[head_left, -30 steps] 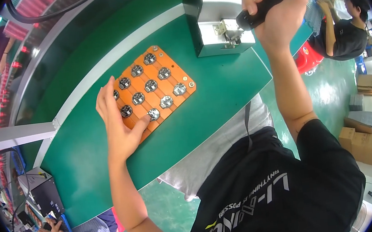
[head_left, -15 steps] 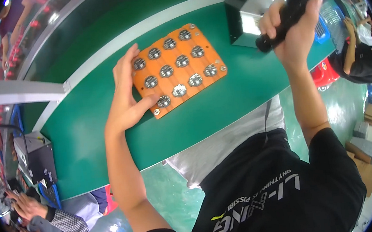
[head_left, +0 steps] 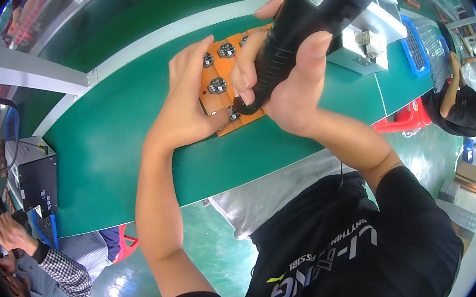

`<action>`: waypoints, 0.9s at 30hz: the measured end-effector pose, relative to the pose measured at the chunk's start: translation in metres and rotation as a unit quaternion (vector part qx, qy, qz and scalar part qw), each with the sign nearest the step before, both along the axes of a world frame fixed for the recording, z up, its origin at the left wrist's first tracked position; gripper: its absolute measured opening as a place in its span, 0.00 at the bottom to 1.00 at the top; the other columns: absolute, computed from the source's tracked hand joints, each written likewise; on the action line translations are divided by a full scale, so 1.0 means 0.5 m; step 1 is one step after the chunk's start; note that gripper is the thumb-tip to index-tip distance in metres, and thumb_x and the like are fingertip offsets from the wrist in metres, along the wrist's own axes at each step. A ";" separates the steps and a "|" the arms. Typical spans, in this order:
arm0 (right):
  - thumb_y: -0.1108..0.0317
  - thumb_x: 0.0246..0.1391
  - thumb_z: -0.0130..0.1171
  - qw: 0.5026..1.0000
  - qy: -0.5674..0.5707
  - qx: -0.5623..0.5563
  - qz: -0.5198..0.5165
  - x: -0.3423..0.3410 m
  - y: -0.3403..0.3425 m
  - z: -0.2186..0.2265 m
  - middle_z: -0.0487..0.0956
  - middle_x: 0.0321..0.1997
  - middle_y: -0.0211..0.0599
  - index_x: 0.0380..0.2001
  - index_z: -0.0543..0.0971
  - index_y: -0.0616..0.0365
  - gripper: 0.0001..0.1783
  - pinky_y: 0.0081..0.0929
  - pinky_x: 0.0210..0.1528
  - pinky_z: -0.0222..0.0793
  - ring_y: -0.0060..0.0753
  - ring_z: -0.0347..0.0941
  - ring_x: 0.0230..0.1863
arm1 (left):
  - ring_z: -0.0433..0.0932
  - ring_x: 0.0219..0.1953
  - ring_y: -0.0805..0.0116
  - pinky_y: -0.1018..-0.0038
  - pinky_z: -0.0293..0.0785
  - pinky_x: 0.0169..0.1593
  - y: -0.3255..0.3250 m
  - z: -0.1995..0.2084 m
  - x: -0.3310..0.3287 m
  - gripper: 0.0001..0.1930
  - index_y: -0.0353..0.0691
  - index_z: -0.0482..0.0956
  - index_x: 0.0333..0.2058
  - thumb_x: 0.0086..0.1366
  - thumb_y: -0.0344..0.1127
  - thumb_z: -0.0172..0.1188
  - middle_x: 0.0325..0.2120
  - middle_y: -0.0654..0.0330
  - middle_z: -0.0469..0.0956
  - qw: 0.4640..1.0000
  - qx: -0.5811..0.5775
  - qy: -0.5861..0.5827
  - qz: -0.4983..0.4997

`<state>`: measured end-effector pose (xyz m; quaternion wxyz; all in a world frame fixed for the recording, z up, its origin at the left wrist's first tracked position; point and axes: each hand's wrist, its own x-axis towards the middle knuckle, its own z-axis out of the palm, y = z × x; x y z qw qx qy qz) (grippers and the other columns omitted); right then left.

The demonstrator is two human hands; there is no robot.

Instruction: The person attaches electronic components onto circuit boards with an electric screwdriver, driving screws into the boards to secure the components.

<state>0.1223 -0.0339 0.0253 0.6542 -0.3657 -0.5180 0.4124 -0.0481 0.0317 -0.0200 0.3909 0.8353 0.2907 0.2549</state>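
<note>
On the green bench lies an orange fixture plate [head_left: 221,67] with rows of round dark metal-and-black parts [head_left: 217,86] set in it. My left hand [head_left: 182,108] grips its left side, the thumb on the near edge and the fingers along the far left. In my right hand [head_left: 297,93] is a black electric screwdriver [head_left: 300,23], a cord at its upper end. Its lower end stands over the plate's near left corner, by a round part next to my left thumb. The bit cannot be made out. Hand and tool hide the plate's right half.
A white and metal box-shaped device [head_left: 363,42] stands right of the plate, with a blue basket [head_left: 414,46] beyond it. A black box [head_left: 35,178] is at the bench's left end. Other people sit on both sides. A red stool [head_left: 406,118] stands at right.
My right hand has brought the screwdriver left and down, from beside the device to over the plate. The left hand keeps its hold; the view has shifted a little.
</note>
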 end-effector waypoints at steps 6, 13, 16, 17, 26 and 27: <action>0.17 0.55 0.34 1.000 -0.010 -0.010 0.003 -0.015 0.001 0.004 0.69 0.17 0.37 0.54 0.58 0.55 0.49 0.26 0.22 0.67 0.29 0.65 0.14 | 0.55 0.70 0.44 0.54 0.55 0.72 0.001 -0.005 -0.002 0.58 0.49 0.56 0.71 0.35 0.21 0.67 0.66 0.51 0.60 1.000 -0.016 -0.022 0.002; 0.18 0.55 0.39 1.000 -0.021 0.002 0.012 -0.020 0.002 -0.003 0.70 0.17 0.36 0.54 0.58 0.57 0.50 0.25 0.20 0.67 0.28 0.67 0.14 | 0.56 0.68 0.41 0.58 0.61 0.70 0.002 -0.001 0.002 0.56 0.45 0.54 0.71 0.40 0.22 0.68 0.64 0.46 0.59 1.000 -0.002 -0.012 -0.013; 0.22 0.58 0.44 0.999 -0.007 0.023 0.023 -0.032 0.004 -0.012 0.72 0.17 0.36 0.54 0.59 0.60 0.47 0.22 0.19 0.65 0.26 0.67 0.14 | 0.55 0.68 0.42 0.57 0.61 0.69 0.004 -0.006 -0.004 0.58 0.46 0.54 0.71 0.38 0.21 0.70 0.65 0.47 0.59 1.000 0.012 -0.008 -0.019; 0.25 0.59 0.47 0.999 -0.001 0.041 0.032 -0.035 0.005 -0.016 0.72 0.17 0.36 0.53 0.60 0.61 0.45 0.21 0.19 0.64 0.25 0.66 0.14 | 0.55 0.68 0.42 0.57 0.61 0.69 0.002 -0.007 -0.004 0.58 0.46 0.54 0.71 0.38 0.21 0.70 0.65 0.47 0.59 1.000 0.012 -0.008 -0.019; 0.49 0.59 0.64 0.994 0.056 0.073 0.056 -0.053 0.006 -0.029 0.75 0.27 0.31 0.51 0.70 0.65 0.31 0.19 0.31 0.64 0.19 0.68 0.26 | 0.53 0.69 0.41 0.57 0.59 0.70 0.002 -0.011 -0.005 0.53 0.45 0.64 0.67 0.34 0.22 0.71 0.65 0.49 0.58 0.985 -0.170 0.038 -0.002; 0.52 0.57 0.67 0.995 0.066 0.060 0.055 -0.052 0.002 -0.028 0.75 0.30 0.31 0.51 0.71 0.65 0.30 0.20 0.35 0.65 0.19 0.68 0.30 | 0.53 0.69 0.40 0.57 0.59 0.70 0.003 -0.010 -0.005 0.51 0.44 0.67 0.65 0.35 0.22 0.71 0.65 0.48 0.58 0.985 -0.167 0.036 0.001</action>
